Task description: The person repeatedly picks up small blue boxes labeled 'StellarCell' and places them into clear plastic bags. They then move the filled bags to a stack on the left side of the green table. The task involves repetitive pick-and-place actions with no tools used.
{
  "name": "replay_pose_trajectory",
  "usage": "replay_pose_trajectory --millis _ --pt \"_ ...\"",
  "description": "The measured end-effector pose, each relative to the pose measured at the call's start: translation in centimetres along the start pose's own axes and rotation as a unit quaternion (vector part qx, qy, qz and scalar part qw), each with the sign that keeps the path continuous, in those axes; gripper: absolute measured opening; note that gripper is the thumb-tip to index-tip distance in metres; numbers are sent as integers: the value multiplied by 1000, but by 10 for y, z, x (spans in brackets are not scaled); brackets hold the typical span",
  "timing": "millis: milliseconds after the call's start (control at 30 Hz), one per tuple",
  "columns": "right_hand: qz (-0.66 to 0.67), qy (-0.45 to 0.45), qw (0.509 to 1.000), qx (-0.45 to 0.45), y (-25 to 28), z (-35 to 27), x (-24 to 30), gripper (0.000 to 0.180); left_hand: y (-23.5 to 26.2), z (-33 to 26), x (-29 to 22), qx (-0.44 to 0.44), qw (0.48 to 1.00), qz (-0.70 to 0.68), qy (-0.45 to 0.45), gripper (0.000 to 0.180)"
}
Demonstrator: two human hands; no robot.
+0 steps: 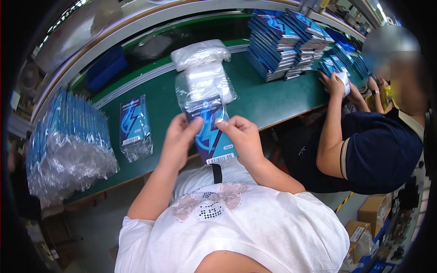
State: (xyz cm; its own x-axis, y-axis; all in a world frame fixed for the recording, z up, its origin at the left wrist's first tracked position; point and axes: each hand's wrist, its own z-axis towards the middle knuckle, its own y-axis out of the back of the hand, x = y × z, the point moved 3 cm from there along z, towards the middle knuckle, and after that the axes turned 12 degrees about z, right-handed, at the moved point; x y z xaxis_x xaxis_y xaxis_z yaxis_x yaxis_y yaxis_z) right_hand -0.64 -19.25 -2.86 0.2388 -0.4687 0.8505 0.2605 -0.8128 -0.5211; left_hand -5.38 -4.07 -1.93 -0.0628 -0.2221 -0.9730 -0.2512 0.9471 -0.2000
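Observation:
A flat blue box point(210, 133) with a lightning mark sits half inside a clear plastic bag point(205, 91), held over the front edge of the green table point(264, 98). My left hand point(178, 139) grips the box and bag from the left side. My right hand point(243, 136) pinches the bag's edge on the right, thumb on the box face. Just behind lies a pile of clear empty bags point(200, 54).
One bagged blue box point(134, 123) lies flat to the left. A row of bagged boxes point(68, 141) stands at the far left. Stacks of unbagged blue boxes point(284, 41) sit at the back right, where another person's hands point(339, 84) work. Cardboard cartons point(373, 211) stand on the floor.

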Motion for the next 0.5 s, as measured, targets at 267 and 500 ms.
replay_pose_trajectory --millis 267,500 --pt "-183 -43 954 232 -23 -8 18 107 9 -11 -13 4 985 -171 22 25" --pt "-189 364 900 148 -56 -14 54 24 2 -52 -11 206 972 -52 100 44"
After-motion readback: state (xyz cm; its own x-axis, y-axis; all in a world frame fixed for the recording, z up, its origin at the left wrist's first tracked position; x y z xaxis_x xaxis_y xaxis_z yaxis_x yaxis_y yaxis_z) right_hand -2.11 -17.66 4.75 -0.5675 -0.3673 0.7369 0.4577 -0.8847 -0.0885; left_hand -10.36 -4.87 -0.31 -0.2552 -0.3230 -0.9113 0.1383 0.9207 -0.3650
